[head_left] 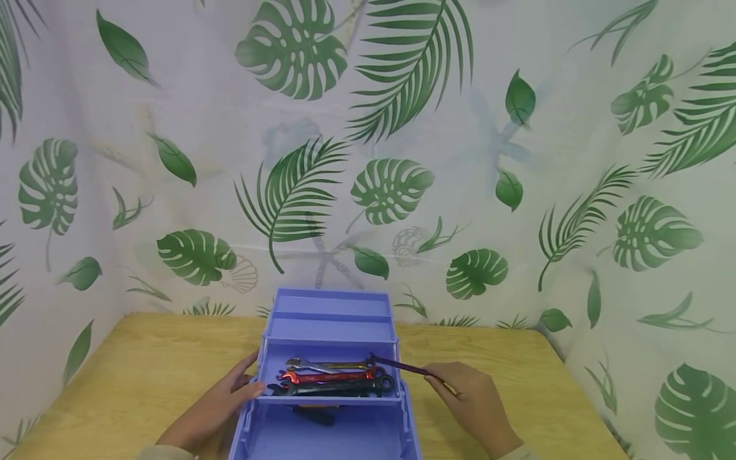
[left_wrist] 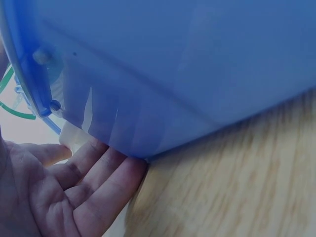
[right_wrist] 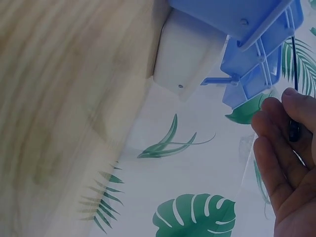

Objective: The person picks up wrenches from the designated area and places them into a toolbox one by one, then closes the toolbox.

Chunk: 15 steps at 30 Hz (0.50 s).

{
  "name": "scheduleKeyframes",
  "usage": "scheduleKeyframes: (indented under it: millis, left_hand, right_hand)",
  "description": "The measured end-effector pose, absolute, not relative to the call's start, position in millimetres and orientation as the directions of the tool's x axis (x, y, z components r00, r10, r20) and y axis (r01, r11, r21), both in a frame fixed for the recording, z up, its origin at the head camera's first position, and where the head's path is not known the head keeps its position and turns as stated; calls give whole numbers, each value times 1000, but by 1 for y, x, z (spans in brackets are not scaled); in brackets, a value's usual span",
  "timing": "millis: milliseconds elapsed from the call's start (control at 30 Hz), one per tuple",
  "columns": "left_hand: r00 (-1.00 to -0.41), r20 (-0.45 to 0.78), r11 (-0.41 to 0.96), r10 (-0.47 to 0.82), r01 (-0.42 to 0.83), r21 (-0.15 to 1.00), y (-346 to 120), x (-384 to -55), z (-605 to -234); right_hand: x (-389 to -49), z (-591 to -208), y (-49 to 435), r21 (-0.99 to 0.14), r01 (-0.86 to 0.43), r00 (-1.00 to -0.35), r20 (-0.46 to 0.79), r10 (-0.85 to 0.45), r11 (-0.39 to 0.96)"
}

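A blue toolbox [head_left: 247, 434] stands open with its tiered trays raised. Several wrenches lie in its middle tray [head_left: 270, 358], among them a red wrench [head_left: 313, 378], a black wrench [head_left: 336, 388] and a gold one. My right hand [head_left: 468, 399] pinches a dark purple wrench [head_left: 405, 367] by one end; its far end is over the tray's right side, close to the other wrenches. My left hand [head_left: 215, 402] holds the toolbox's left side, thumb at the tray's front corner. In the left wrist view its fingers [left_wrist: 111, 185] touch the box's side.
A dark-handled tool [head_left: 315, 415] with an orange part lies in the lower compartment, partly hidden under the tray. The upper tray [head_left: 330, 329] is raised at the back. Beneath is a wood-grain table [head_left: 190, 345]. A leaf-patterned cloth [head_left: 402, 255] hangs behind it.
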<state>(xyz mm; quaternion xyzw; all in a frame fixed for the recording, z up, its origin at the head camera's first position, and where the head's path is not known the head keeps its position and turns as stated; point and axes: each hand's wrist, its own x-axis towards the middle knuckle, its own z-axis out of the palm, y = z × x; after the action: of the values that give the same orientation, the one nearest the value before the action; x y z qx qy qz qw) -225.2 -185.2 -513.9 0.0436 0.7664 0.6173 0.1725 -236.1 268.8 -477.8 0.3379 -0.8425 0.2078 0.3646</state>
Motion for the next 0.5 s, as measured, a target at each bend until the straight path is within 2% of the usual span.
scheduleKeyframes:
  millis: [267, 500]
  left_hand:
    - [-945, -230, 288, 231, -159, 944, -184, -225, -513]
    - [-942, -191, 256, 274, -120, 959, -186, -225, -514]
  right_hand:
    - [-235, -478, 263, -86, -733, -497, 745, -445, 674]
    - [-234, -480, 260, -113, -740, -520, 722, -457, 662]
